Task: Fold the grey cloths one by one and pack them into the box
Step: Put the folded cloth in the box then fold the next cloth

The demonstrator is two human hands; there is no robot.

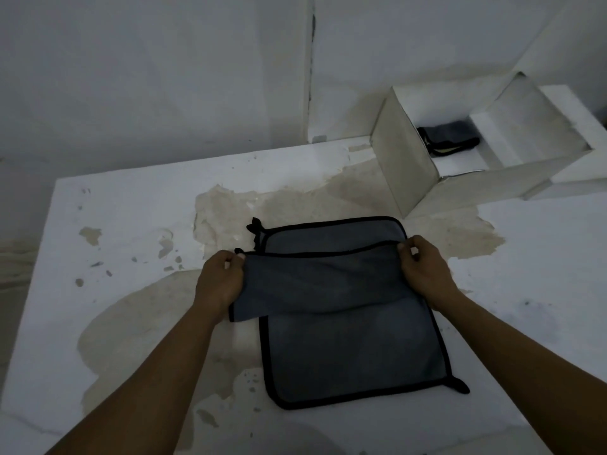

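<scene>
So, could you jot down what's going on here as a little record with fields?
left hand: pinches the left end of the held cloth's top edge
right hand: pinches the right end of that edge
held cloth: grey, black-edged, draped over the flat cloth
flat cloth: grey, black-edged, spread on the table
box: white, open, at far right
folded cloth: lies inside the box
</scene>
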